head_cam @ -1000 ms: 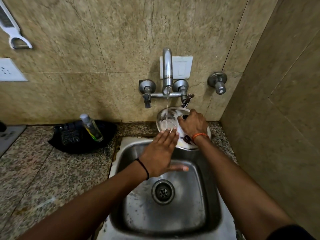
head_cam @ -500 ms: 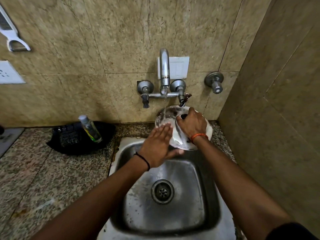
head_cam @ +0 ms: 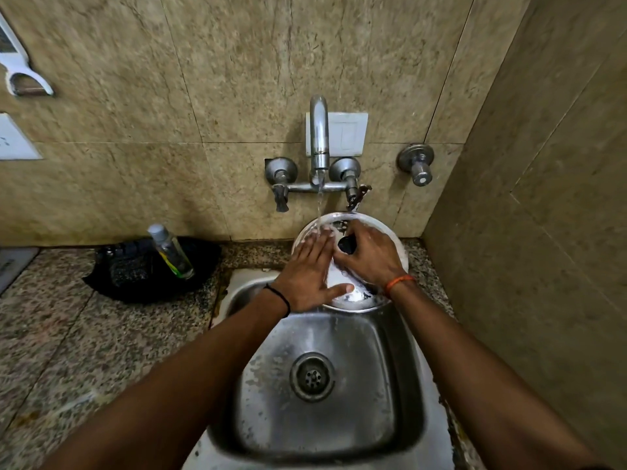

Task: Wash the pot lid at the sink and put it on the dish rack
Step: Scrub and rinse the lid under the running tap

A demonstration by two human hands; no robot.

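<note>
A round steel pot lid [head_cam: 390, 237] with a black knob [head_cam: 346, 244] is held tilted over the far end of the steel sink [head_cam: 325, 378], under the tap [head_cam: 319, 137]. Water runs from the tap onto the lid's upper left. My right hand [head_cam: 371, 256] grips the lid by the knob. My left hand [head_cam: 310, 269] lies flat on the lid's wet, soapy face with fingers spread, the fingertips in the stream. The dish rack is out of sight.
A black cloth [head_cam: 149, 269] with a small clear bottle [head_cam: 171, 252] lies on the granite counter [head_cam: 68, 351] left of the sink. Tiled walls close in behind and on the right. A separate wall valve [head_cam: 417, 164] sticks out right of the tap.
My left hand has moved up from the sink's rim onto the lid's face and into the running water. My right hand has kept its hold on the knob.
</note>
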